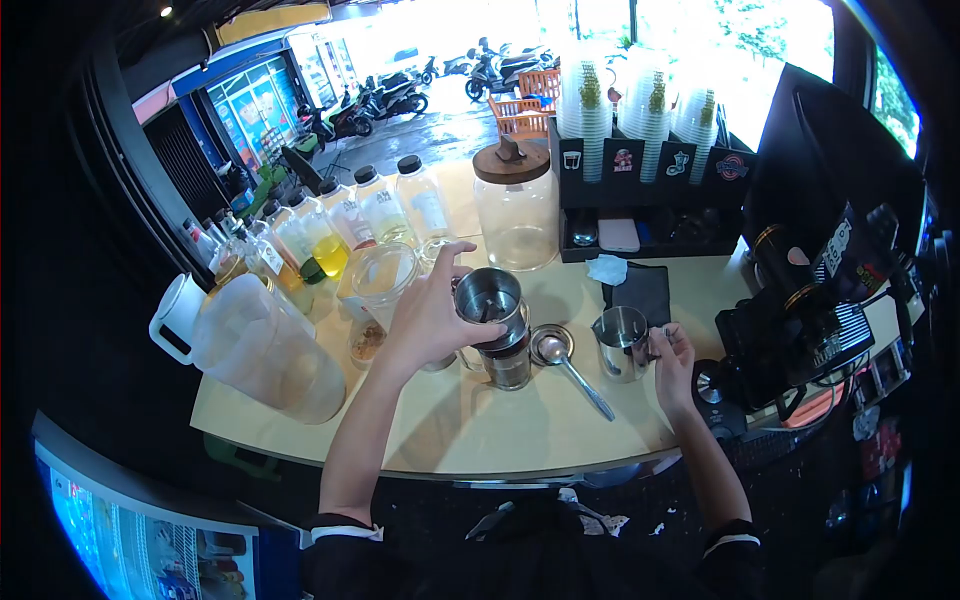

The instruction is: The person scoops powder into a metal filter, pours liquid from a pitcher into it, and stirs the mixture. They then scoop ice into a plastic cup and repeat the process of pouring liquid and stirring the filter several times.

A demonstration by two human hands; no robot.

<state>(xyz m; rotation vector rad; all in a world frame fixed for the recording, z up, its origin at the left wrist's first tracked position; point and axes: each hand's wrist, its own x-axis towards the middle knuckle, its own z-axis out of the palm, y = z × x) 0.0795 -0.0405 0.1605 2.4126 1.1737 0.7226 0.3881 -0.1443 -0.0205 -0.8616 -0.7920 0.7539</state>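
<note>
My left hand (430,312) is wrapped round a shiny metal cup (490,296), thumb on the near side and fingers on the far side. The cup looks like a coffee dripper, with something dark inside. Directly below it stands a glass mug (508,368); whether the two touch is hard to tell. To their right, a metal spoon (582,385) rests with its bowl on a small round metal lid (540,336). My right hand (675,362) grips the handle of a small pitcher (622,345), which appears upright at the counter.
Several bottles (376,205) and a large plastic jug (265,345) line the left side. Behind stands a wooden-lidded jar (516,205), beside a black organizer (650,205) with stacked cups (645,100). A dark cloth (640,290) and black machine (790,345) are right.
</note>
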